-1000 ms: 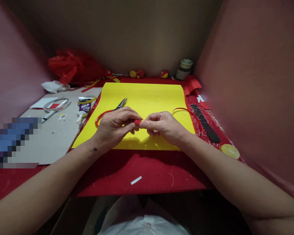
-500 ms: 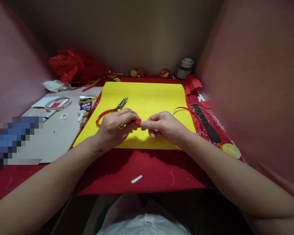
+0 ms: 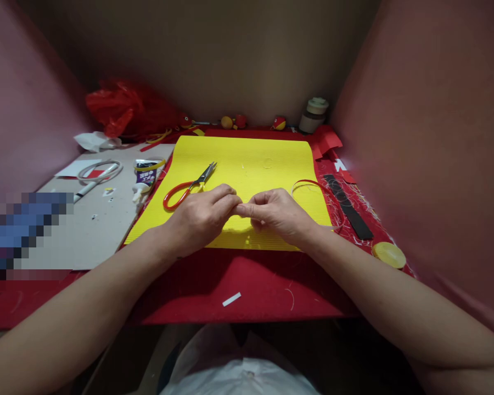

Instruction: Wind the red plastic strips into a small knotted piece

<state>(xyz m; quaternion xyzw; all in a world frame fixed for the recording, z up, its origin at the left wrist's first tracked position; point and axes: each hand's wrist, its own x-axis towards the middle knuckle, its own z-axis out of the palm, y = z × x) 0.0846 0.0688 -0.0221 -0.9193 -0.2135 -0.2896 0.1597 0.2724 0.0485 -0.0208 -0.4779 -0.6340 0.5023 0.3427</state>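
My left hand point(image 3: 206, 214) is closed, fingers bent and tips pressed together above the yellow corrugated sheet point(image 3: 247, 156). My right hand point(image 3: 278, 214) meets it, thumb and forefinger pinched at the left fingertips. The small red piece seen between them in the earlier view is now covered by the fingers. From behind my right hand a narrow red strip point(image 3: 331, 192) loops out to the right; whether it joins the held piece is hidden. Scissors with red handles point(image 3: 177, 196) lie on the sheet, just beyond my left hand, blades pointing away.
A grey board point(image 3: 86, 230) at left carries a glue tube point(image 3: 146, 175) and a white cable loop point(image 3: 101, 171). At right lie a black strip point(image 3: 349, 208) and a yellow disc point(image 3: 389, 255). A jar point(image 3: 314, 116) and a red bag point(image 3: 123, 107) stand at the back.
My fingers have closed over the small red piece, so it no longer shows. My left hand has turned slightly and sits a little lower; the whole view has shifted slightly.
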